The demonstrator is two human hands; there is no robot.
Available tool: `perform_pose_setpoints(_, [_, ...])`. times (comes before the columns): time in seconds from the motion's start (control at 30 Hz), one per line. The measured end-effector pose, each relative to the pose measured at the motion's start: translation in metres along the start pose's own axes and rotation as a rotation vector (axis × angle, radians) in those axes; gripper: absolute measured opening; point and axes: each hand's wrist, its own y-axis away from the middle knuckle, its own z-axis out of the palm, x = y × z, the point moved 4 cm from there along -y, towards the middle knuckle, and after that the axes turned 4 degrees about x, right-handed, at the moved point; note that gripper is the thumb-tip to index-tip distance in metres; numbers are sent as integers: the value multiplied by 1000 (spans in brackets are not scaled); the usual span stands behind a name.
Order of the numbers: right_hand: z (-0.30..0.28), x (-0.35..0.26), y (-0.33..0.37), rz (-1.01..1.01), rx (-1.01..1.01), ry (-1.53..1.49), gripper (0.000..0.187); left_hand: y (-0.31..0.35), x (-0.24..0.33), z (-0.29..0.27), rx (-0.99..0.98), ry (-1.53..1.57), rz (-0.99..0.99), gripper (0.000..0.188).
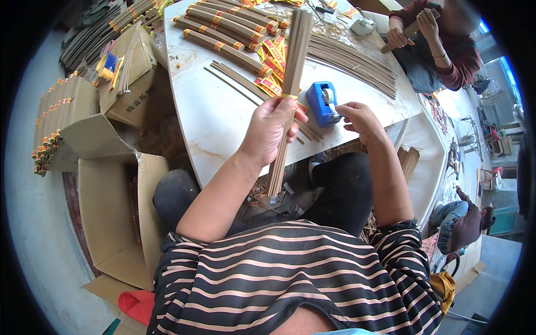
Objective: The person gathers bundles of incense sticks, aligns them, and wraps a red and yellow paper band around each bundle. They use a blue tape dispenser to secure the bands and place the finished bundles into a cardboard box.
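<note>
A bundle of thin brown incense sticks (297, 50) stands slanted across the near edge of the table, with a yellow band around its middle. My left hand (271, 129) is closed round it at that band, thumb on top. On the white table (209, 120) just right of the bundle is a blue tape dispenser (315, 106). My right hand (364, 121) is at its cutter end, thumb and forefinger pinched on the tape (328, 97). Several loose sticks (231, 78) lie behind my left hand.
Banded incense bundles (223, 47) are at the table's far left, beside red and yellow paper labels (272, 60). More loose sticks (357, 62) lie farther right. An open cardboard box (106, 201) stands by my left knee. At the far right, a co-worker's hands (427, 25) hold sticks.
</note>
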Motion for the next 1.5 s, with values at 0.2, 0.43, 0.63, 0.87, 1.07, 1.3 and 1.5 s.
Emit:
perform_pose_setpoints(0.2, [5, -6, -2, 93, -96, -35, 32, -79, -20, 17, -3, -89, -38, 24])
perform_pose_setpoints(0.43, [8, -6, 6, 112, -93, -183, 34, -136, -38, 21, 36, -63, -102, 31])
perform_pose_setpoints(0.63, [13, 3, 2, 104, -79, -385, 19, -136, -39, 23, 113, -231, -59, 32])
perform_pose_setpoints(0.87, [16, 9, 18, -22, 71, -525, 16, -138, -40, 26, 168, -316, -27, 32])
perform_pose_setpoints(1.07, [28, 25, 41, 79, 73, -752, 8, -139, -42, 25, 191, -320, -31, 31])
perform_pose_setpoints(1.3, [34, 45, 25, 148, 108, -862, 5, -138, -41, 26, 185, -295, -34, 31])
perform_pose_setpoints(1.5, [33, 39, 22, 116, 139, -714, 8, -138, -41, 25, 191, -284, -33, 33])
